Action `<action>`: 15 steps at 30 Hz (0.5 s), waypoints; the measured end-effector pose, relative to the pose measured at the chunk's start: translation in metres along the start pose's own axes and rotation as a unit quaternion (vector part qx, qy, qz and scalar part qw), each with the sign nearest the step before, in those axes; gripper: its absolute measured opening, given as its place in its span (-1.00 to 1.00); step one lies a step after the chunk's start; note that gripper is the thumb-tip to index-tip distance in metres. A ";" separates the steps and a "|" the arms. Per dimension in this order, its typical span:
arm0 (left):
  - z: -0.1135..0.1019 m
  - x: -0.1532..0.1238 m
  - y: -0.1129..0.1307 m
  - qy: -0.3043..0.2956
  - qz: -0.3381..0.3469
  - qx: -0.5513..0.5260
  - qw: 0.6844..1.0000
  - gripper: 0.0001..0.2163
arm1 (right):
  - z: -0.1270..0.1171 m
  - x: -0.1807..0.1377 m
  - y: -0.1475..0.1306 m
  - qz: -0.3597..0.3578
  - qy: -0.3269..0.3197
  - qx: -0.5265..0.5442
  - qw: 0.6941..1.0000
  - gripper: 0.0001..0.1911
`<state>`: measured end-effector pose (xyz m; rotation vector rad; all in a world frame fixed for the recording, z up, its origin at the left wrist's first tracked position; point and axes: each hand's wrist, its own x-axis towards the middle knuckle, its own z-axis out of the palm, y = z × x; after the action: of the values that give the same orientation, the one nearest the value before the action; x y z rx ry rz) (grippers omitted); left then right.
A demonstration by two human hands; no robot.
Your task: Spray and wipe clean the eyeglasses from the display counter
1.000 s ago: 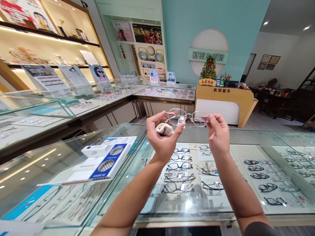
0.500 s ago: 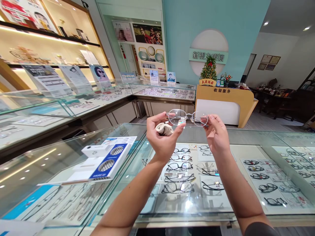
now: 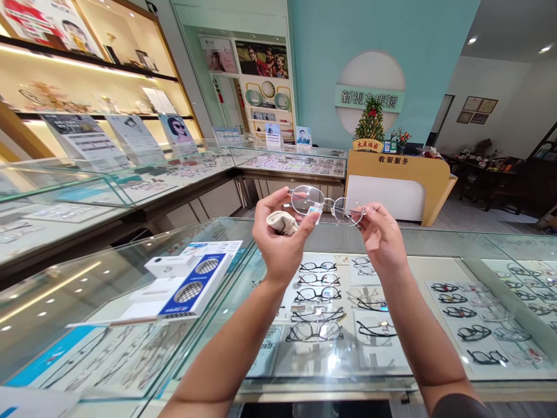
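Held up in the air above the glass-topped bench (image 3: 435,239), spanning the gap between left grip (image 3: 279,244) and right grip (image 3: 383,237): thin-rimmed glasses (image 3: 328,201), with clear lenses. Tilted, left end higher than right. At the bridge, clear of both grips, roughly midway between.

At left end, pinched near the hinge by left grip: fingertips at the outer rim, thumb raised below the left lens. Closed too around a folded cream cloth (image 3: 282,222), tucked into the hollow between thumb and curled fingers, lower than the glasses. By the thumb tip, near the bridge: small pale tag (image 3: 314,209); contact with the thumb hard to tell.

At right end, pinched between thumb and fingers of right grip, near the hinge; exact contact too small to tell. In right palm, nothing seen beyond that pinch.

Under the bench glass, lower than both grips: rows of dark-rimmed frames (image 3: 317,295). Toward the left, well apart from left grip: blue-and-white box (image 3: 195,287), with small white carton (image 3: 171,266) just beside. Farther back, well beyond the glasses: potted plant (image 3: 369,123).
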<state>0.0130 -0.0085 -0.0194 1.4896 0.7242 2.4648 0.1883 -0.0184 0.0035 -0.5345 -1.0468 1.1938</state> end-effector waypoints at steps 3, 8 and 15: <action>-0.007 0.010 0.000 -0.023 -0.070 -0.038 0.997 -0.46 | -0.002 0.000 -0.003 0.004 -0.064 -0.018 0.998 -0.73; -0.008 0.017 0.003 -0.105 -0.229 -0.146 0.957 -0.46 | -0.006 -0.001 -0.002 -0.076 -0.116 -0.118 0.983 -0.88; -0.001 0.010 0.009 -0.228 -0.457 -0.247 0.824 -0.39 | -0.004 -0.016 -0.008 -0.362 -0.133 -0.401 0.831 -0.64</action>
<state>0.0084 -0.0130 -0.0073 1.0726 0.4688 1.3477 0.1955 -0.0348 0.0022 -0.5280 -1.7990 0.1014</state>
